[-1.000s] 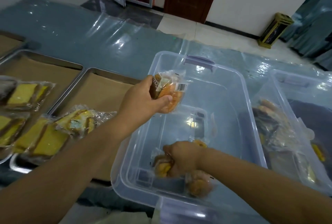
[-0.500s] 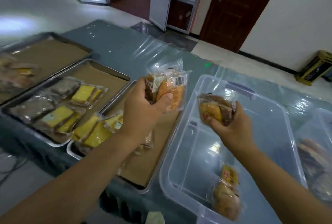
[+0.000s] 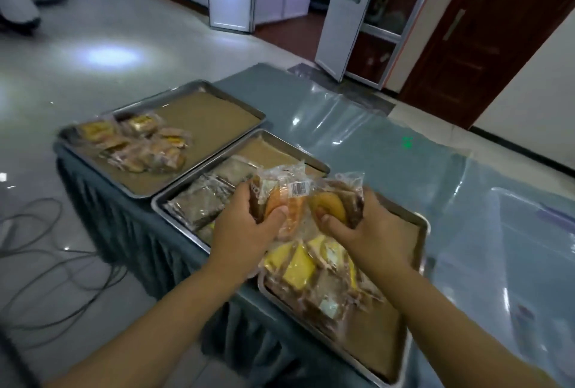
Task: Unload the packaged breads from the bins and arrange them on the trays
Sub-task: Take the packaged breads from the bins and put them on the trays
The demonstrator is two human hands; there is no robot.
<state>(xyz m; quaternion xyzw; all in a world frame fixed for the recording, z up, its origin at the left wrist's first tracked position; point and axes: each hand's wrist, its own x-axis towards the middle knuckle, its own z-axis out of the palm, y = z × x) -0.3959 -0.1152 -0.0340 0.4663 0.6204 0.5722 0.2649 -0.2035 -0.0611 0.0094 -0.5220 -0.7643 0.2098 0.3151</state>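
Bare forearms; bare left hand (image 3: 245, 229) and right hand (image 3: 375, 232).

Three trays (image 3: 236, 98) (image 3: 158, 201) (image 3: 423, 232); two hands (image 3: 242, 229) (image 3: 378, 233); two held bread packets (image 3: 280, 198) (image 3: 340, 201); one bin (image 3: 529, 210)

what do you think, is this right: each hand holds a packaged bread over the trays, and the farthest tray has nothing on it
No. In the head view the farthest tray carries a cluster of packaged breads at its left end. The rest holds: the left hand grips a barcode-labelled bread and the right hand a second bread, both over the trays.
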